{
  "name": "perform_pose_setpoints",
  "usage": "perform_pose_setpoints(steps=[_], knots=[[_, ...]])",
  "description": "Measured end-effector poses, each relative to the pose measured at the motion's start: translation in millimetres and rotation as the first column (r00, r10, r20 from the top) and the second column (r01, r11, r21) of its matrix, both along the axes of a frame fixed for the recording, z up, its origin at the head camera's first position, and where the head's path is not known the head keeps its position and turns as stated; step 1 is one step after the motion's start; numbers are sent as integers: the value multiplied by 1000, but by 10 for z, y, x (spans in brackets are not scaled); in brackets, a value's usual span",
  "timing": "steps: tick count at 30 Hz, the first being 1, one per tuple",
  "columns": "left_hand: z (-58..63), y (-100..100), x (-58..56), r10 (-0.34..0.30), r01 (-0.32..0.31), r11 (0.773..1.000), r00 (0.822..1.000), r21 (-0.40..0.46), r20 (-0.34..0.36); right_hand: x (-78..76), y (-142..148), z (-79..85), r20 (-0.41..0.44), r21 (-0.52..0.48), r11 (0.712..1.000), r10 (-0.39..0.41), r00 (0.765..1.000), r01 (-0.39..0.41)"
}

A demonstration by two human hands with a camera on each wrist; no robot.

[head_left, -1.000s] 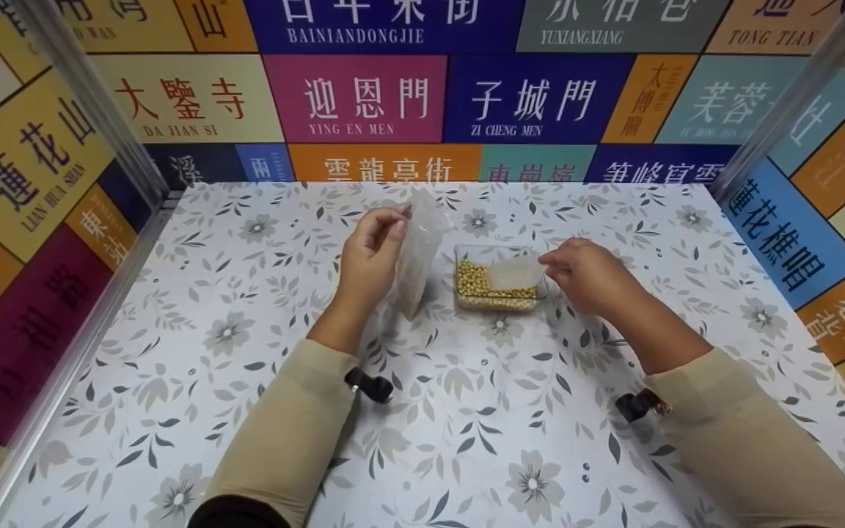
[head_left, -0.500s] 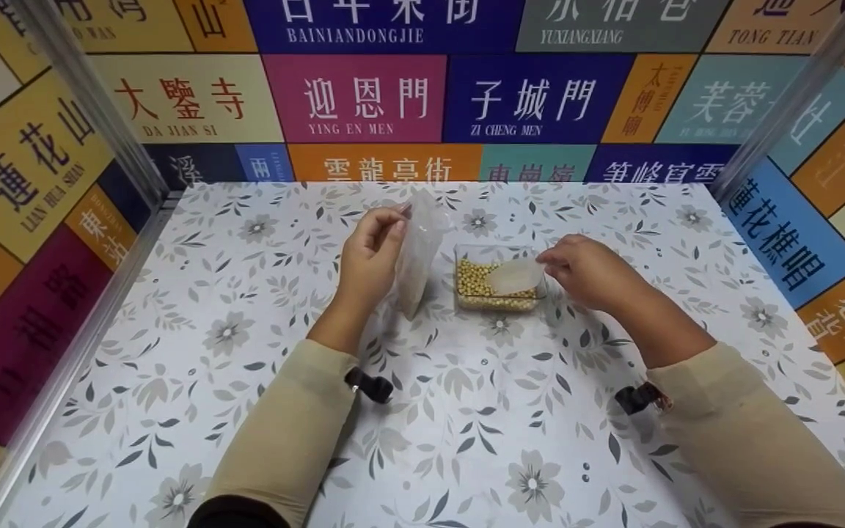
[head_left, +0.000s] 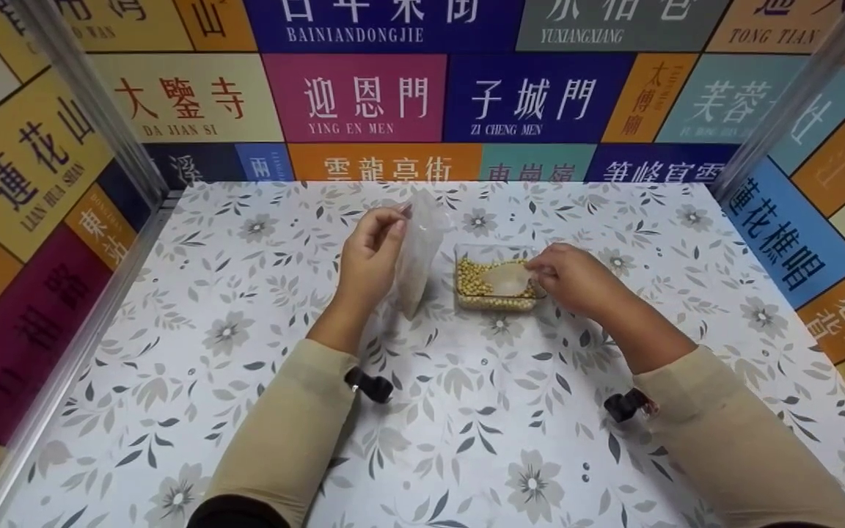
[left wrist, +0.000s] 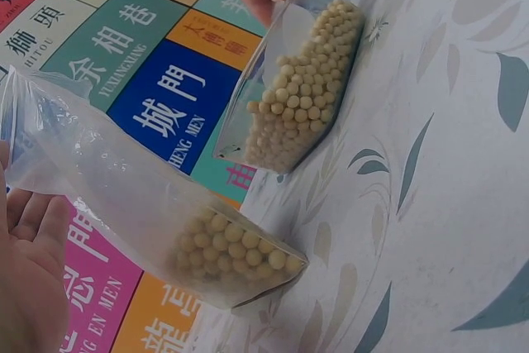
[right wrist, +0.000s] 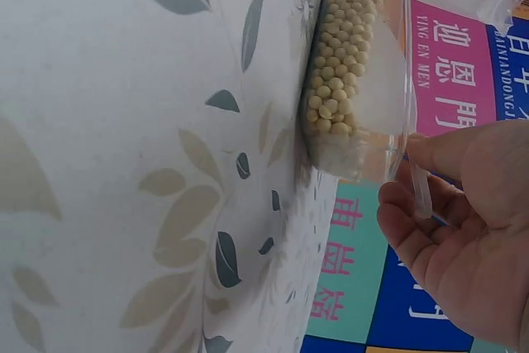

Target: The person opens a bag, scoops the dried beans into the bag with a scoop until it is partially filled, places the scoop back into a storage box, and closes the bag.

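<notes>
My left hand (head_left: 370,257) pinches the upper edge of a clear plastic bag (head_left: 420,253), which stands upright on the table. Soybeans (left wrist: 227,245) fill the bottom of this bag in the left wrist view. To its right is a clear rectangular container (head_left: 499,302) holding more soybeans (head_left: 472,279). A translucent white scoop (head_left: 507,280) lies tilted inside, its bowl low among the beans. My right hand (head_left: 576,279), at the container's right rim, grips the scoop's handle (right wrist: 421,192) between thumb and curled fingers.
A white tablecloth (head_left: 452,425) with grey leaves and flowers covers the table. Panels (head_left: 364,99) printed with large characters stand along the back and both sides, with metal posts (head_left: 118,125) at the corners. Dark wrist cameras (head_left: 370,385) sit on both sleeves.
My right hand has moved left and slightly down over the container's rim, pushing the scoop further into the soybeans. My left hand and the bag have stayed in place.
</notes>
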State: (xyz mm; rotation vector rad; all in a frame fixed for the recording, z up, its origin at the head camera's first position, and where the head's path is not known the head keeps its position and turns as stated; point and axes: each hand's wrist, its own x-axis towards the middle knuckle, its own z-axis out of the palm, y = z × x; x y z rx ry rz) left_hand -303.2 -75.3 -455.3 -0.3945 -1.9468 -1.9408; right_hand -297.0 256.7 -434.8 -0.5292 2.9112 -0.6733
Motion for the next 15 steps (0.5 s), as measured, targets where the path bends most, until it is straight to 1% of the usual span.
perform_pose_setpoints(steps=[6,15], knots=[[8,2,7,-11,11,1000,1000,-6,-11,-11,-30,-61,56,-7,1000,-25,998,25],[6,-2,4,2,-2,1000,1000,-3,-1,6,-37,-140,0,-50,998,-30,1000,30]])
